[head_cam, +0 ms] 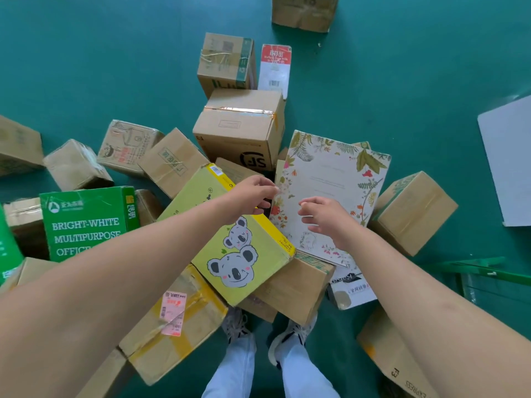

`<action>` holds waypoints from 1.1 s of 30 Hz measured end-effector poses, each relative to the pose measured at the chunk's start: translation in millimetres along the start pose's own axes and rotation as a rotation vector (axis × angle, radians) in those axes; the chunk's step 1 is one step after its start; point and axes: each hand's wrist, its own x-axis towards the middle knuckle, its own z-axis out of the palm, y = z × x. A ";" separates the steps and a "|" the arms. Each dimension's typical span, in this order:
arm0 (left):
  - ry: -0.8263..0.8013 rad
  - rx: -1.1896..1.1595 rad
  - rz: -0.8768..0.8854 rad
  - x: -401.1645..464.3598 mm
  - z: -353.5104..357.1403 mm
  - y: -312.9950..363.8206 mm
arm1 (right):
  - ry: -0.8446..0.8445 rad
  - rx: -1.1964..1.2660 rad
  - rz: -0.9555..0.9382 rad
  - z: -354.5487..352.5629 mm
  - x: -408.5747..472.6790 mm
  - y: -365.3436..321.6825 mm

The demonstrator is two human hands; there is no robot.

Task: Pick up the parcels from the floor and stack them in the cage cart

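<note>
While both hands reach over the floor pile, left hand (pixel 253 193) and right hand (pixel 321 215) with fingers loosely apart and empty, the tilted floral box (pixel 330 179) could slide off underlying parcels if gripped unevenly.

Both bare arms reach forward and down from the lower corners of the view, drawing toward each other. The left hand (pixel 253 193) has its fingers loosely curled and holds nothing. The right hand (pixel 324 216) lies just right of the left hand, apart from it, palm down, its fingers (pixel 309 201) relaxed and spread, pointing toward the left hand. Both wrists are straight.
</note>
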 end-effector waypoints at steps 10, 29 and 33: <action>0.179 -0.173 -0.046 52.5 -30.9 -9.7 | -0.064 -0.034 -0.001 9.0 70.2 -31.1; 0.413 -0.280 -0.075 215.4 -130.1 -70.7 | -0.019 -0.147 -0.058 65.1 237.9 -70.0; 0.451 -0.287 -0.067 243.2 -167.7 -83.5 | 0.021 -0.101 -0.080 87.5 272.7 -80.7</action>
